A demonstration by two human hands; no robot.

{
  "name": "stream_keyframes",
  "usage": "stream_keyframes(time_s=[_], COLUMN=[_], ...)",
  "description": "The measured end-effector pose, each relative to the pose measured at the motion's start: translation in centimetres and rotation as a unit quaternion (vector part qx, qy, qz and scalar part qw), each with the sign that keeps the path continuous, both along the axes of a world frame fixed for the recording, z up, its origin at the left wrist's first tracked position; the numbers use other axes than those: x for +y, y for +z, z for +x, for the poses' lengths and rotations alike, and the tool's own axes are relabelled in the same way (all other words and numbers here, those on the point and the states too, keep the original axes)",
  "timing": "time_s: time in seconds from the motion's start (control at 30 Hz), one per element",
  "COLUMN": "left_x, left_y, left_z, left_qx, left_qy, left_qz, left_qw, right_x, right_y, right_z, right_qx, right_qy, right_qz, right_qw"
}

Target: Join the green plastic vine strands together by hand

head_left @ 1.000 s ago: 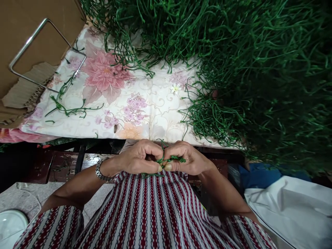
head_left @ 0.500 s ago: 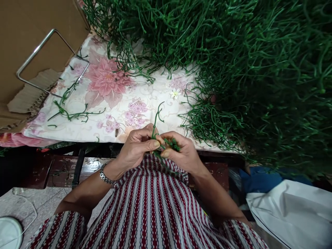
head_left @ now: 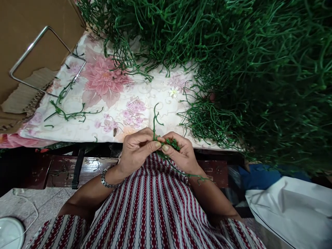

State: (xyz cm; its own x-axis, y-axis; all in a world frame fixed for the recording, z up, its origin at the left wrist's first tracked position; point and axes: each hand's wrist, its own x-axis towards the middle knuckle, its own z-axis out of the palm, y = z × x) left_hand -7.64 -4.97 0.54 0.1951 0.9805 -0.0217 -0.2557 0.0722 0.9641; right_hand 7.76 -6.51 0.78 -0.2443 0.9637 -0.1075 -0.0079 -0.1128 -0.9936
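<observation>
My left hand [head_left: 141, 148], with a metal watch [head_left: 107, 178] on its wrist, pinches a thin green branching stem [head_left: 154, 121] between thumb and fingertips. The stem's forked top stands up above the fingers over the cloth. Close against it, my right hand [head_left: 184, 154] pinches at the same spot, its thumb meeting the left fingertips. Curled in the right fingers is a small cluster of green stem pieces [head_left: 173, 143]. A thin green strand [head_left: 192, 175] trails below the hands across the right wrist. The exact joint between the fingertips is hidden.
A large heap of green stems [head_left: 233, 69] covers the back and right of the flowered cloth [head_left: 140, 90]. At left lie a few loose stems [head_left: 67, 114], a bent metal wire frame [head_left: 28, 52] and a cardboard box [head_left: 26, 20]. A white sheet [head_left: 290, 207] hangs lower right.
My hands have drawn closer together, fingertips now meeting. The lower strand now sticks out across the right wrist. The whole view has shifted slightly.
</observation>
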Motion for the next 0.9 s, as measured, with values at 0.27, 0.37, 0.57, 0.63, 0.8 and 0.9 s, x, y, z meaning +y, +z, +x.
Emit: stream_keyframes(time_s=[0.27, 0.37, 0.57, 0.63, 0.8, 0.9], left_x=[0.2, 0.7, 1.1, 0.9, 0.9, 1.5], left_y=[0.0, 0.5, 1.3, 1.2, 1.1, 1.5], left_z=[-0.7, -1.1, -1.5, -1.3, -1.1, -1.6], left_qx=[-0.004, 0.047, 0.175, 0.186, 0.194, 0.172], left_qy=[-0.108, -0.138, -0.132, -0.137, -0.153, -0.233], left_qz=[-0.072, -0.068, -0.009, -0.002, 0.004, -0.036], left_qw=[0.992, 0.987, 0.976, 0.973, 0.969, 0.956], right_x=[0.0, 0.2, -0.1, -0.3, -0.3, 0.2], right_y=[0.3, 0.4, 0.2, 0.0, 0.1, 0.4], right_z=[0.1, 0.2, 0.2, 0.1, 0.2, 0.7], right_qx=[0.056, 0.023, -0.104, -0.127, -0.124, -0.084], right_qy=[0.015, 0.029, -0.007, -0.034, -0.048, 0.007], right_qz=[-0.035, -0.024, 0.081, 0.124, 0.143, 0.108], right_qw=[0.998, 0.999, 0.991, 0.983, 0.981, 0.991])
